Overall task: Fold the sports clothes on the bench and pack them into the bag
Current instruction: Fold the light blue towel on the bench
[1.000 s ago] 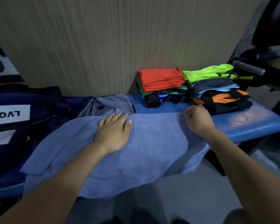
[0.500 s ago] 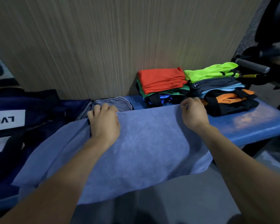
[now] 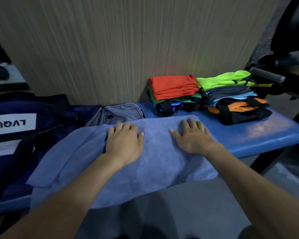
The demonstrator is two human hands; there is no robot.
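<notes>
Spreading across most of the blue counter (image 3: 259, 135), a large blue-grey towel-like cloth (image 3: 155, 163) lies doubled over, its near edge hanging off the front of the pad toward the grey floor (image 3: 205, 204) and its left end draped over the dark blue bag (image 3: 16, 118). It looks soft, light and limp, with a slightly napped face that should cling rather than slip; nothing about it seems fragile, but it will sag and lose its fold if lifted from the middle, so the sensible hold is probably along the folded far edge or at the two end corners. The left hand (image 3: 123, 144) and the right hand (image 3: 193, 138) both rest flat on the cloth with fingers straight and spread, pressing it down and gripping nothing. The counter itself is padded and shiny, narrow from front to back, and backs straight onto a streaked beige wall (image 3: 128, 49), leaving little working depth. To the right, two stacks of folded clothes, one topped in red (image 3: 173, 87) and one in neon yellow (image 3: 223, 80), sit against the wall, near the cloth but apart from it. A grey denim-like garment (image 3: 119, 112) shows just behind the cloth, beside the bag. Dark gym equipment (image 3: 273, 78) crowds the right end.
</notes>
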